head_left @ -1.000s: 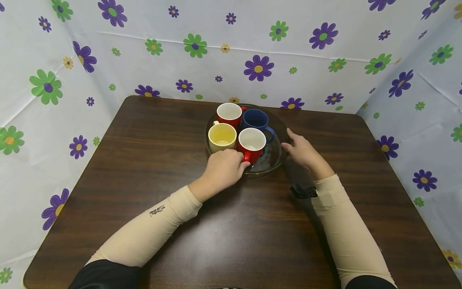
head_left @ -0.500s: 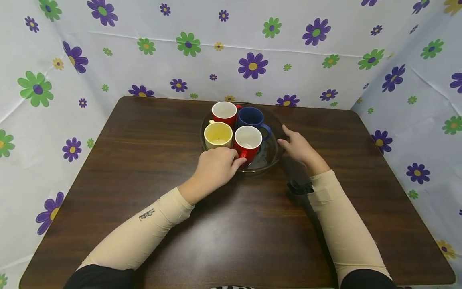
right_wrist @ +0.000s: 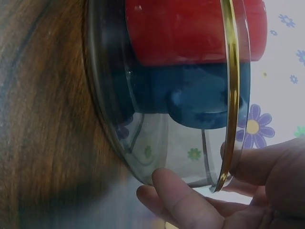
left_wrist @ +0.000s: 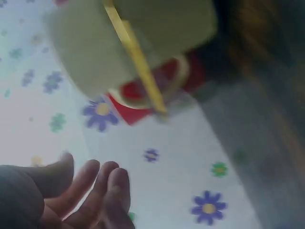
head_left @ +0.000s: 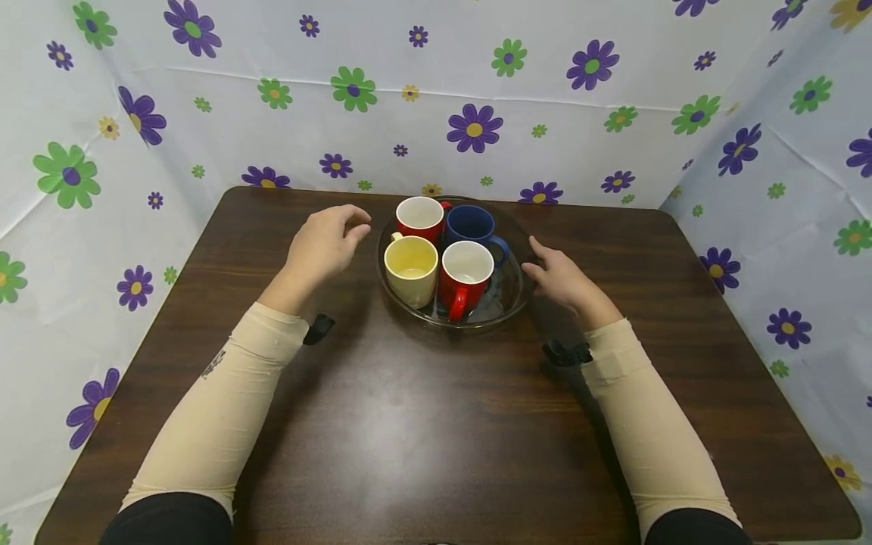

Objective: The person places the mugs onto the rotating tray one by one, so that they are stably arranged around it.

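A clear glass bowl (head_left: pixel 492 322) with a gold rim stands toward the back of the table, holding a front red mug (head_left: pixel 462 291), a back red mug (head_left: pixel 418 216), a blue mug (head_left: pixel 470 225) and a pale yellow mug (head_left: pixel 414 286). Left of the bowl, my left hand (head_left: pixel 323 244) hovers with loosely bent fingers and nothing in them. My right hand (head_left: pixel 565 281) holds the bowl's right side; in the right wrist view its thumb (right_wrist: pixel 257 164) lies at the rim and its fingertips (right_wrist: pixel 169 186) lie along the outer wall.
The dark wooden table (head_left: pixel 409 431) spreads out in front of the bowl. Close behind its back edge hangs a white curtain (head_left: pixel 272 129) with printed flowers, which also runs down both sides. A black strap (head_left: pixel 567 353) shows under the right wrist.
My left hand has let go of the front red mug's handle and moved left and back, away from the bowl. The right hand stays on the bowl's side. The mugs stay in place.
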`<action>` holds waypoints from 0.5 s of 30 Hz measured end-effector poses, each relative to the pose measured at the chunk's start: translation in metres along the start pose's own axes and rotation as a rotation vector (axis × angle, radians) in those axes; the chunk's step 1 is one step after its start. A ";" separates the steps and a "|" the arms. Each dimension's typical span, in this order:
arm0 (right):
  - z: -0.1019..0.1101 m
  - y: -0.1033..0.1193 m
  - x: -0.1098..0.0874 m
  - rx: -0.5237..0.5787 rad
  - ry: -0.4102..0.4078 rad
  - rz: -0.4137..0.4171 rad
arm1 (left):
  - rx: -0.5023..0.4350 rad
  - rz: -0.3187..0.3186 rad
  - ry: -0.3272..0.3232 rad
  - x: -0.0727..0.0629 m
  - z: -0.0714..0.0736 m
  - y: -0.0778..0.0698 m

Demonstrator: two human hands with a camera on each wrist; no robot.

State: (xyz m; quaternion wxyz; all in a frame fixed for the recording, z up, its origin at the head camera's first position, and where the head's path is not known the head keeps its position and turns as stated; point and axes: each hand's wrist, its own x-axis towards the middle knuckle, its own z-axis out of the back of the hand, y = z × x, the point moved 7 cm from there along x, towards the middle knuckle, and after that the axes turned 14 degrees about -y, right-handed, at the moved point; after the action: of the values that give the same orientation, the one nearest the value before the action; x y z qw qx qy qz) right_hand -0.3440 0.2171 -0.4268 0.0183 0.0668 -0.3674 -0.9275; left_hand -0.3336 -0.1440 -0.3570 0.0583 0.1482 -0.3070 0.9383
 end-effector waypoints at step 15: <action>0.003 -0.006 0.016 0.133 0.043 0.009 | 0.051 -0.119 0.245 0.002 -0.051 0.027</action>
State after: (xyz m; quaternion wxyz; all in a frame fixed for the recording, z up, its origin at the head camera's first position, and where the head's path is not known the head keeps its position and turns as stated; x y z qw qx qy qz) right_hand -0.3601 0.2228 -0.4306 0.0261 0.0862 -0.4283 -0.8992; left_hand -0.3538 -0.1350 -0.4107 0.1473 0.0519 -0.2644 0.9517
